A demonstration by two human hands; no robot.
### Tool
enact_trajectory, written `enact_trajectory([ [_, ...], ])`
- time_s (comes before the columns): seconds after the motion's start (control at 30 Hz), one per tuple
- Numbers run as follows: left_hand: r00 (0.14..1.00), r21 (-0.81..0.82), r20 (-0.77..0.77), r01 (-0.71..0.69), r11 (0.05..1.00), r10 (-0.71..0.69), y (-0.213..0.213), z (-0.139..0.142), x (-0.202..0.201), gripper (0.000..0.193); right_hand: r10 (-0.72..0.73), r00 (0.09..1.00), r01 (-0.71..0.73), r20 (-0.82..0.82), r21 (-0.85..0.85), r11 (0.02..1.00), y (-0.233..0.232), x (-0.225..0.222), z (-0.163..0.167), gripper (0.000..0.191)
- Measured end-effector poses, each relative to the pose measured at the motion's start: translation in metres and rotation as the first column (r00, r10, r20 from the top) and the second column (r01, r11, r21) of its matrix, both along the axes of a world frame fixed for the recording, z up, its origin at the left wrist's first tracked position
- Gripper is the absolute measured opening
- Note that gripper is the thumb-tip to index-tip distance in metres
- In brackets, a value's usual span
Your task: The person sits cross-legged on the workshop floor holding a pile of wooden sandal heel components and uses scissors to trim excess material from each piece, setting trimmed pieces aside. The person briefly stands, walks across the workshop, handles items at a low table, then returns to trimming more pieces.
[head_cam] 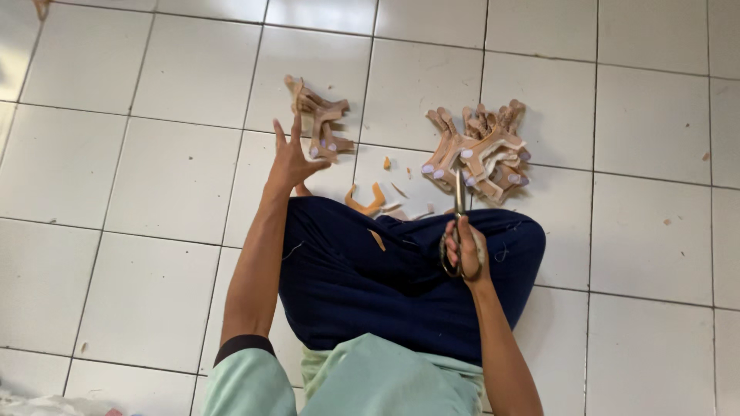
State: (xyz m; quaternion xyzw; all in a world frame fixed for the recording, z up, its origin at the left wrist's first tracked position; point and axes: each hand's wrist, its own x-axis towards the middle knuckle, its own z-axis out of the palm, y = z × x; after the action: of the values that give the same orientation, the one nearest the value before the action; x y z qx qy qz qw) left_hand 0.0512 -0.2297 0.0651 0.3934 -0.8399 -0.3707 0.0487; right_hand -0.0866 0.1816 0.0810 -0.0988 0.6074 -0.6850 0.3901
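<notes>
While right fingers [459, 245] grip scissors [459, 223], the small strap pile [320, 119] lies just beyond left fingers [287, 139].

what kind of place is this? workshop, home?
Likely an informal home or small craft workspace, worked from the floor. The person sits on white floor tiles, scissors in the right hand, with piles of tan cut strap pieces and offcuts around.

White floor tiles [154, 254] are running across the whole view, with dark grout lines crossing between them. Small tan scraps [365, 203] are lying on the tiles just ahead of the dark blue trousers [362, 285], and one scrap is resting on the cloth. A mint green shirt [370, 381] is showing at the bottom edge. Tiny crumbs [667, 222] are lying scattered at right.
</notes>
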Motion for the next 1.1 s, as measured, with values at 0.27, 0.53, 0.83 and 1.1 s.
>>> enact_trajectory([
  [0.27,0.920,-0.386,-0.209,0.235,0.892,-0.333,0.075,0.006,-0.072,0.045,-0.092,0.994,0.096,0.051,-0.087,0.992,0.001,0.002,-0.022,0.057],
  [0.53,0.831,-0.178,-0.391,0.354,0.918,-0.396,0.210,-0.025,-0.214,0.033,-0.258,0.949,0.216,-0.178,-0.227,0.950,0.046,-0.012,0.000,0.059],
  [0.83,0.853,-0.389,-0.397,0.179,0.904,-0.339,0.199,-0.029,-0.266,0.033,-0.188,0.970,0.238,0.155,-0.446,0.863,0.059,-0.037,-0.032,0.067],
  [1.1,0.994,-0.504,-0.082,-0.099,0.858,0.067,-0.015,-0.009,-0.124,0.028,-0.174,0.975,0.212,0.136,-0.367,0.906,0.051,-0.042,-0.043,0.067],
])
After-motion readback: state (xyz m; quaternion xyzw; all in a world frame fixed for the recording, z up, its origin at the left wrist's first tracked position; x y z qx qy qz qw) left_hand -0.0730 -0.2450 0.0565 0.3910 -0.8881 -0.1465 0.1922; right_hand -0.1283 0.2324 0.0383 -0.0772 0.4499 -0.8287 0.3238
